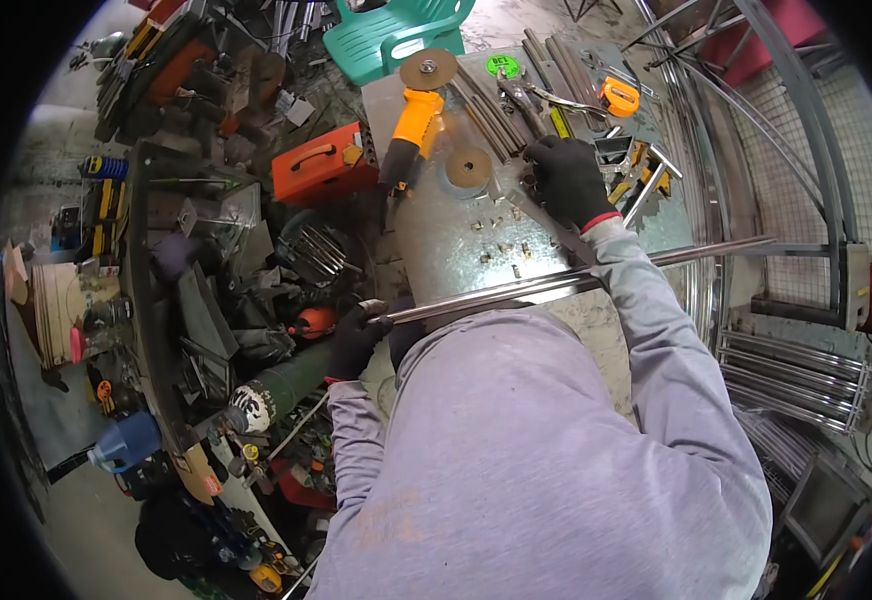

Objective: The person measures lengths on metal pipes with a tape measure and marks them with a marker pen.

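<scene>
My left hand (358,342), in a black glove, is closed at the near-left end of long shiny metal tubes (516,292). These lie slantwise across the front of the metal worktable (426,235). My right hand (568,180), also gloved in black, is over the table with its fingers curled down beside the tools; what they hold, if anything, is hidden. Close to it are pliers (566,103), a yellow-green marked piece (559,122) and a flat dark metal strip (546,222). Several small metal pieces (516,270) are scattered before the tubes.
An orange angle grinder (416,125) and a loose brown disc (469,167) lie on the table. An orange tape measure (620,97) is at the far right. Left stand a red toolbox (324,160) and a green gas cylinder (281,388); a green chair (391,40) is behind.
</scene>
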